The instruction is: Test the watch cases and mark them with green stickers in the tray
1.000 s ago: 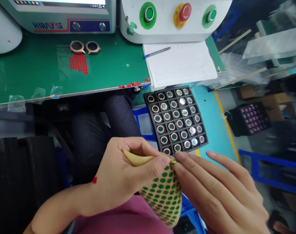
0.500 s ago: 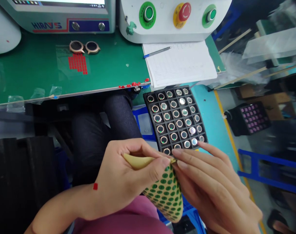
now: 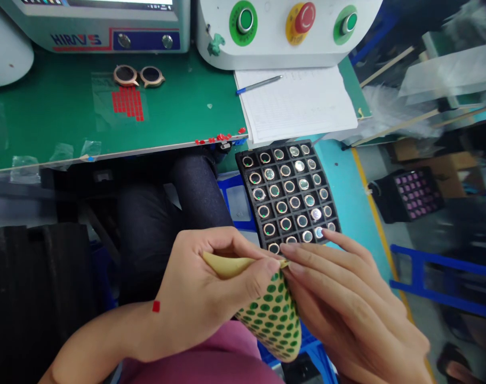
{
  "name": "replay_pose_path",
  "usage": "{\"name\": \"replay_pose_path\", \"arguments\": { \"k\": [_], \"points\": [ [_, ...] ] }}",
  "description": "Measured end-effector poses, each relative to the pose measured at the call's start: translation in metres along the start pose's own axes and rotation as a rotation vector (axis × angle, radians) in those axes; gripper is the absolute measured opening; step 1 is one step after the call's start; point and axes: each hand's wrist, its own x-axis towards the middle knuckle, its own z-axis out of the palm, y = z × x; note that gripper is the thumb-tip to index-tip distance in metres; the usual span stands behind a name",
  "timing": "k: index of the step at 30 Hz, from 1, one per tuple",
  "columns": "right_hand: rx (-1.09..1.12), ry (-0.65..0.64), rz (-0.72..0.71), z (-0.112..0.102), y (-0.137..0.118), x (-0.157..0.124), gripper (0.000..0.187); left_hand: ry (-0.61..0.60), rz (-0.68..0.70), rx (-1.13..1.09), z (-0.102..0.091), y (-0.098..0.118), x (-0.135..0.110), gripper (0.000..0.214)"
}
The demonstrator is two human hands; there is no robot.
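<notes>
My left hand [image 3: 202, 298] grips a folded yellow backing sheet [image 3: 272, 320] covered with several small green round stickers, thumb and fingers pinched at its top fold. My right hand [image 3: 347, 304] lies against the sheet's right side, its fingers stretched out and their tips meeting the fold beside my left thumb; whether they pinch a sticker is hidden. Just beyond the fingertips lies a black tray [image 3: 291, 194] of round gold-rimmed watch parts in a grid. A small red sticker [image 3: 156, 306] is stuck on my left wrist.
A green bench top [image 3: 66, 122] carries two round watch cases [image 3: 138, 76], a patch of red stickers [image 3: 128, 102], a paper sheet [image 3: 299, 104] with a pen [image 3: 259, 85], and a control box [image 3: 291, 26] with green and red buttons. Another black tray [image 3: 414, 194] sits at right, near a blue frame [image 3: 443, 277].
My right hand has slid up and left along the sheet, its fingertips now over the tray's near edge. My left hand and the sheet have barely shifted.
</notes>
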Motion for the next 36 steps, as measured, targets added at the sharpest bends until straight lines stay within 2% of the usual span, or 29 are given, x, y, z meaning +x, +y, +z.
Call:
{"name": "replay_pose_path", "arguments": {
  "k": [9, 15, 26, 36],
  "points": [
    [-0.090, 0.031, 0.009, 0.004, -0.001, -0.008, 0.033, 0.007, -0.006, -0.002, 0.001, 0.000, 0.000, 0.010],
    [-0.146, 0.055, -0.034, 0.008, -0.001, -0.012, 0.030, 0.008, -0.006, -0.010, 0.001, 0.000, -0.001, 0.009],
    [-0.022, 0.034, -0.003, 0.004, 0.001, 0.000, 0.028, 0.019, 0.023, 0.018, 0.001, 0.001, 0.000, 0.010],
    [-0.021, 0.032, 0.009, 0.004, 0.000, 0.002, 0.027, 0.026, 0.033, 0.057, 0.000, 0.000, -0.001, 0.011]
  ]
}}
